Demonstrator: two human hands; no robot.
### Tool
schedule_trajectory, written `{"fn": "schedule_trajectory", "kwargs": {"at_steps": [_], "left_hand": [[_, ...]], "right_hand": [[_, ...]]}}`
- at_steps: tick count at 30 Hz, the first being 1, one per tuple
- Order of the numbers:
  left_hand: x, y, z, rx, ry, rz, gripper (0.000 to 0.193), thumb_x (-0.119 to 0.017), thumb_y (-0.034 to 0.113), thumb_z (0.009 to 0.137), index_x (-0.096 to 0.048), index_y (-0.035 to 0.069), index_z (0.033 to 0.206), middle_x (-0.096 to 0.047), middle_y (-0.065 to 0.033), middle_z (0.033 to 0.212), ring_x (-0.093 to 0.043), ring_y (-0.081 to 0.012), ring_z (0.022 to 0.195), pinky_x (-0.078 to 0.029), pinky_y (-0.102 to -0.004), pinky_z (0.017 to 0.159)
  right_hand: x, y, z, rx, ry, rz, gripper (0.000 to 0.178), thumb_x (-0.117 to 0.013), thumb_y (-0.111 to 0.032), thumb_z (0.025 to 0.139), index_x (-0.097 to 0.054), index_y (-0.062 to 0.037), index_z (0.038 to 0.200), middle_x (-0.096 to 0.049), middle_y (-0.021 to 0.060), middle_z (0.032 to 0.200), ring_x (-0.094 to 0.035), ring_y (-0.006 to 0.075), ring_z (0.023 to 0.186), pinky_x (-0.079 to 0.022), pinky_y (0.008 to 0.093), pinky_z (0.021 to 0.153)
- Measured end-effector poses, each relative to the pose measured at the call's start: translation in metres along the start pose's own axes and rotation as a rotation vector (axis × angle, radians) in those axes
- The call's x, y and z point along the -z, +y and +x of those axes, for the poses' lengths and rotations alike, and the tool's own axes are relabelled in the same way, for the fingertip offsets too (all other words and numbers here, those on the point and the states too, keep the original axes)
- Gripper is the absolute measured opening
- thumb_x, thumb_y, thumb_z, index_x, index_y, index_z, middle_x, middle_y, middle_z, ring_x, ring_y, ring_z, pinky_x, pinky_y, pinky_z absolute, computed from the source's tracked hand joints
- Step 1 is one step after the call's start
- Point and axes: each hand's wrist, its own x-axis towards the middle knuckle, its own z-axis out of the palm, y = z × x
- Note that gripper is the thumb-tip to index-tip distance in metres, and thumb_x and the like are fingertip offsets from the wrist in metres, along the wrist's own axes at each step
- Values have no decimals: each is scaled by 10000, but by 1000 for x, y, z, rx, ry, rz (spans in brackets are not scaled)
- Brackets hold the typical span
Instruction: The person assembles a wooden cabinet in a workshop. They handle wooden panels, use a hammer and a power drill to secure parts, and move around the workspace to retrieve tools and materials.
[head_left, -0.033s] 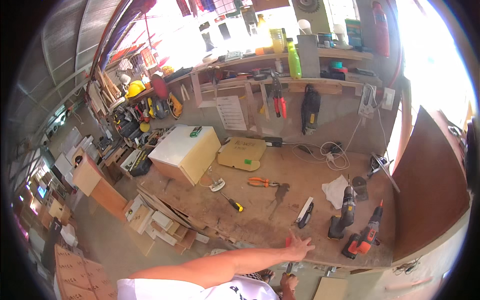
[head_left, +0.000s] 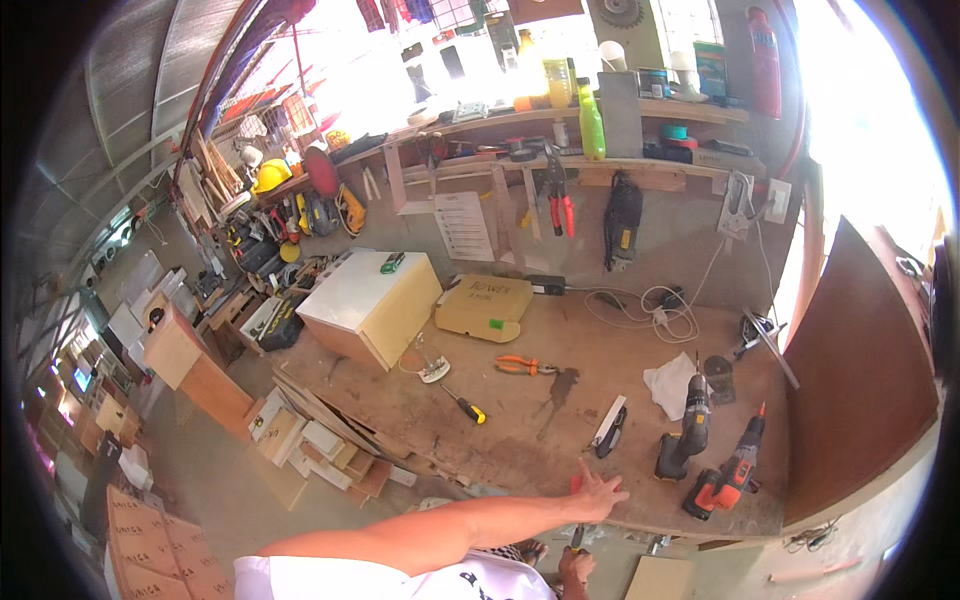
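My left hand (head_left: 601,497) lies at the front edge of the workbench (head_left: 480,420), its fingers spread. A small red piece (head_left: 576,484) shows beside it; whether the hand touches it I cannot tell. Below the edge, my right hand (head_left: 577,566) is closed round a screwdriver (head_left: 578,540) with a dark and yellow handle. What its upper end meets is hidden by the left hand and the bench edge. Nearest the left hand on the bench is a dark utility knife (head_left: 611,432) beside a pale strip (head_left: 607,420).
Two cordless drills, one grey (head_left: 688,430) and one orange (head_left: 728,475), occupy the right. Orange pliers (head_left: 526,366), another screwdriver (head_left: 465,405), a white-topped box (head_left: 370,300) and flat cardboard (head_left: 485,305) lie farther left. A curved brown panel (head_left: 860,370) stands at right.
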Motion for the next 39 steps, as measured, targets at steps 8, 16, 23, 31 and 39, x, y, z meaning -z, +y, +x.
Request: {"fn": "schedule_trajectory", "kwargs": {"at_steps": [8,16,23,31,39], "left_hand": [[-6,-11,17,-139,55,-110,581,-641,103,890,-608,242,1454,-513,-211,1521,-670,-458,1227,-369,-756,1094],[12,-10,9,-171,53,-76,696,-918,175,692,-598,135,1309,-574,-235,1319,-699,-478,1080,-601,-558,873],[18,3,26,-86,-112,-19,821,-917,151,694,-535,30,1411,-449,-294,1467,-670,-488,1204,-594,-543,977],[4,-10,37,-77,-203,125,814,-970,285,708,-636,-16,1388,-383,-275,1569,-652,-471,1256,-577,-519,1029],[9,-9,35,-53,-200,162,654,-982,328,708,-761,37,1251,-377,-253,1581,-649,-455,1270,-573,-498,1040]], "right_hand": [[14,-34,5,-63,22,32,513,-736,-487,865,-807,1,1008,-763,287,1049,-743,479,984,-594,538,892],[19,-28,0,-132,-104,35,516,-703,-523,884,-814,-67,1097,-782,223,1085,-756,407,1052,-602,505,937],[29,-21,-5,-131,-63,158,523,-729,-525,886,-800,-54,1102,-774,238,1070,-738,440,1049,-589,524,936],[31,-27,-6,-112,-72,190,518,-717,-531,899,-794,-57,1095,-773,243,1067,-741,443,1030,-588,528,916],[29,-26,-3,-176,-76,203,535,-701,-535,883,-806,-43,1067,-757,278,1082,-722,480,1048,-581,536,924]]}}
